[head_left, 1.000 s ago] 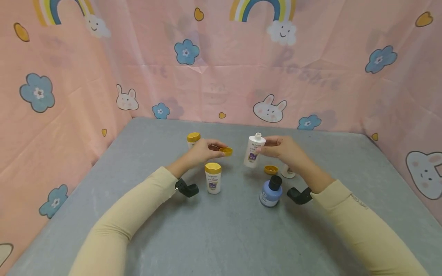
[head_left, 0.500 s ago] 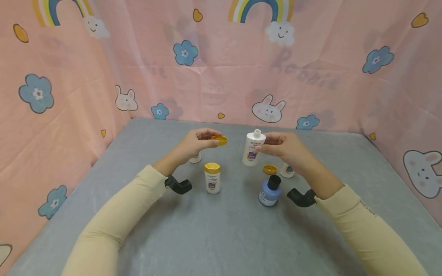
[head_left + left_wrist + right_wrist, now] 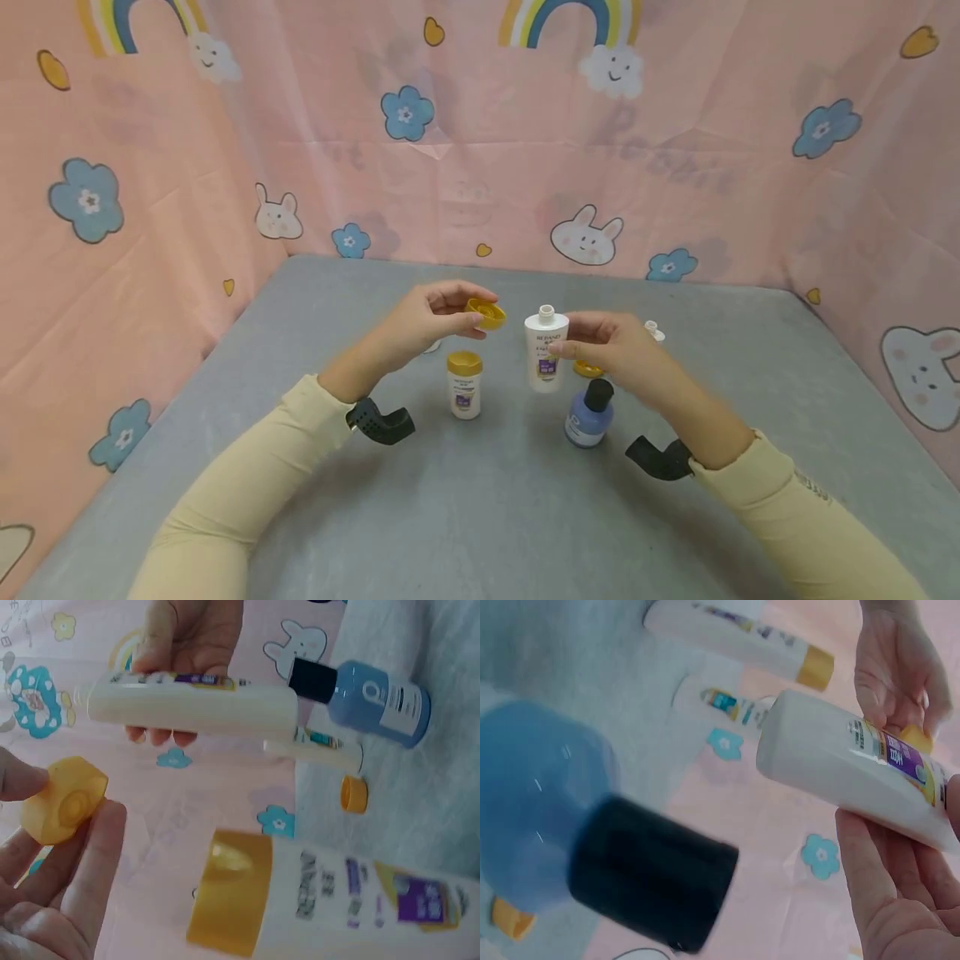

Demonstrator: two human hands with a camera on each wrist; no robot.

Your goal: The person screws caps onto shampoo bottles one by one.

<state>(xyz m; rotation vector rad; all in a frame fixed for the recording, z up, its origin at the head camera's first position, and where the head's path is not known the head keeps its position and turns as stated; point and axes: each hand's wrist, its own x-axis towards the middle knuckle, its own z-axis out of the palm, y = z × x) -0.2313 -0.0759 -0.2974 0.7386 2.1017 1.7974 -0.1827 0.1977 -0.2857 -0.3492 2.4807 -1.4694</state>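
Observation:
My left hand pinches a yellow bottle cap between thumb and fingers; its ringed face shows in the left wrist view. To its right, my right hand grips a white bottle with a purple label and a bare neck, held upright. A gap separates the cap from that neck. In front of the left hand stands a similar white bottle with a yellow cap. A blue bottle with a black cap stands nearest my right hand. A second yellow cap lies behind it, partly hidden.
Behind my right hand the bare neck of another white bottle shows. Part of one more white bottle peeks out behind the left wrist. The grey table ends at a pink printed cloth.
My left hand has drawn back to the left and up with the cap. The right hand has brought the white bottle lower and slightly left, uncovering a bare bottle neck behind it.

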